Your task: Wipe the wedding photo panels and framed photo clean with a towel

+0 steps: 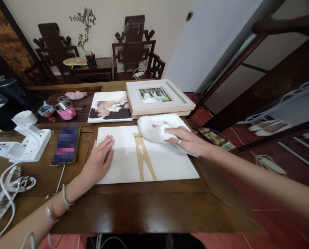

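Now gripping cloth (147,125) in right hand (180,137), resting left hand (99,158) on board (121,159) with loose, empty fingers; could shift board by pushing cloth too hard

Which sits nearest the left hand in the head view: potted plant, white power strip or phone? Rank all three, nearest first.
1. Phone: on the table, left of the left hand.
2. White power strip: also on the table, farther left, past the phone.
3. Potted plant: well behind the table, on a low wooden stand.
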The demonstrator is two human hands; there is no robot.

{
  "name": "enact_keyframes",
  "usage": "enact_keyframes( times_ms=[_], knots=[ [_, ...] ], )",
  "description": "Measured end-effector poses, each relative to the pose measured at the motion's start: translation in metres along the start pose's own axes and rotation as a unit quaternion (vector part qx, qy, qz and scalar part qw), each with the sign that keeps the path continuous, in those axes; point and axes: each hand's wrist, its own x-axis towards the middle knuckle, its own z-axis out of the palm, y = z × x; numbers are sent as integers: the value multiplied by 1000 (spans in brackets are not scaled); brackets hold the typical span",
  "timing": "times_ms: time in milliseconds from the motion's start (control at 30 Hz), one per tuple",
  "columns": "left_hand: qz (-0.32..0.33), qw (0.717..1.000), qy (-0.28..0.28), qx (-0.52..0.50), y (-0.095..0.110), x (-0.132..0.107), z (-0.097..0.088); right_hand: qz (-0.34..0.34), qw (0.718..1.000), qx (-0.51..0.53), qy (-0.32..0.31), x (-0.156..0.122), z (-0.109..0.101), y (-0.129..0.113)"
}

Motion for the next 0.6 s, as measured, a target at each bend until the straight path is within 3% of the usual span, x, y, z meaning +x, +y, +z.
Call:
enact_keyframes(
  times_ms=[100, 200, 300, 400, 600],
  knots=[
    [3, 1000, 4, 1, 1, 0, 0, -12, 1000, 4, -19, -39, 9, -17],
    [3, 1000, 5, 5, 1, 0, 1, -67, 996, 22, -45, -82, 18, -33],
    [3, 1000, 3, 7, 2, 0, 0, -70, 995, 53, -53, -105, 20, -39],
    [4, 1000, 4, 8, 2, 0, 0, -3, 996, 60, -59, -95, 14, -30],
    [-5, 1000, -6, 9, 3, 1, -1, 54, 997, 46, 17, -17, -2, 0]
  ],
)
